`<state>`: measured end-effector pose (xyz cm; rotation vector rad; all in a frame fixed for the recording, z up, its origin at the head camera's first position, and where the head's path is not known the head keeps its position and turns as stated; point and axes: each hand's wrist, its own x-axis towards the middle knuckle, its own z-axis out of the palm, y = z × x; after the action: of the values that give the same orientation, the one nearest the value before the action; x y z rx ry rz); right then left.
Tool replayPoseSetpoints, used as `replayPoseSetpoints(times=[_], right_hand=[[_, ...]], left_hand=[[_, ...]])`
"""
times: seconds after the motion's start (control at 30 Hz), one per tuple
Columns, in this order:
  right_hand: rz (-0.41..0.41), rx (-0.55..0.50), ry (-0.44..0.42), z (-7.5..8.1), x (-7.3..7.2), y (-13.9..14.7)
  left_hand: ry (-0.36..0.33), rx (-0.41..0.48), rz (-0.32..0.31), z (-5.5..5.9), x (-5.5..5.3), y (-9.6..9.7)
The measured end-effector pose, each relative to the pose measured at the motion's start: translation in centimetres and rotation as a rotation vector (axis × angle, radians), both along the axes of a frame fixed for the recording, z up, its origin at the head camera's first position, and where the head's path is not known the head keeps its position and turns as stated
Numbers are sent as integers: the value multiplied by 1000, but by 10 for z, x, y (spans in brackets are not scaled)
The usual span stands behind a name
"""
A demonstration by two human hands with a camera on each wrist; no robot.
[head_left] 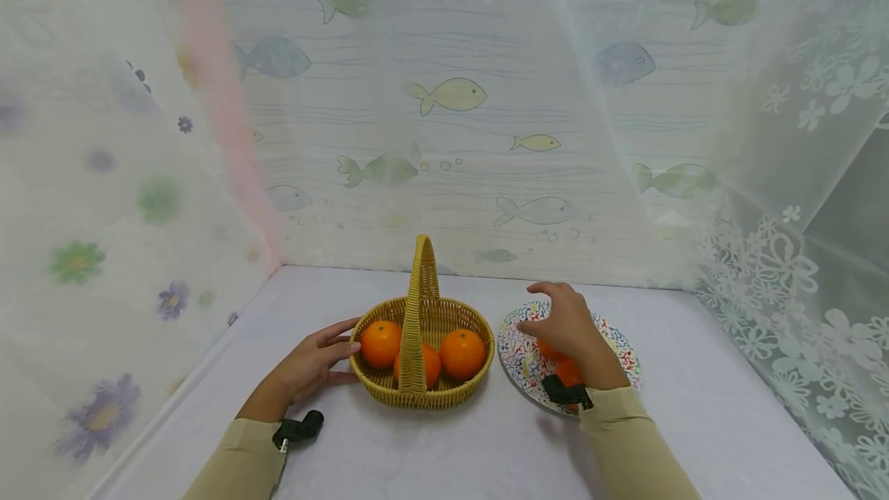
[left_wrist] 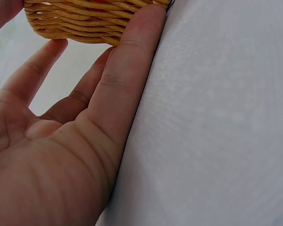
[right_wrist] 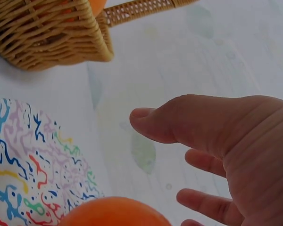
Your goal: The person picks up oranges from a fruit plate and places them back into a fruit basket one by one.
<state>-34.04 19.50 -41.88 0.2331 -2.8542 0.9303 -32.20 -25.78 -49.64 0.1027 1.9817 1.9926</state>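
Observation:
A yellow wicker basket point(head_left: 444, 400) with a tall arched handle stands on the table and holds three oranges, among them a left orange point(head_left: 380, 344) and a right orange point(head_left: 464, 355). My left hand point(head_left: 312, 365) touches the basket's left side with extended fingers; in the left wrist view the fingertips rest against the weave. My right hand point(head_left: 566, 322) hovers above a plate point(head_left: 517, 361) with a multicoloured squiggle pattern, thumb and fingers spread with nothing between them. Beneath it, partly hidden, oranges lie on the plate, one orange point(right_wrist: 115, 214) showing at the bottom of the right wrist view.
A white cloth covers the table point(head_left: 430, 454). Behind it hangs a curtain point(head_left: 444, 137) printed with fish, with a flowered curtain point(head_left: 104, 268) at the left and a lacy sheer curtain point(head_left: 819, 315) at the right. The basket's handle rises between the two hands.

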Motion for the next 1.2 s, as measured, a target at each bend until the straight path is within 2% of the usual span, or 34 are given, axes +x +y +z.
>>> replayPoseSetpoints(times=[0.77, 1.2], right_hand=[[-65, 64, -231, -11, -2, 19], [-85, 32, -309, -13, -2, 20]], left_hand=[[-3, -9, 4, 1, 1, 0], [0, -12, 3, 3, 3, 1]])
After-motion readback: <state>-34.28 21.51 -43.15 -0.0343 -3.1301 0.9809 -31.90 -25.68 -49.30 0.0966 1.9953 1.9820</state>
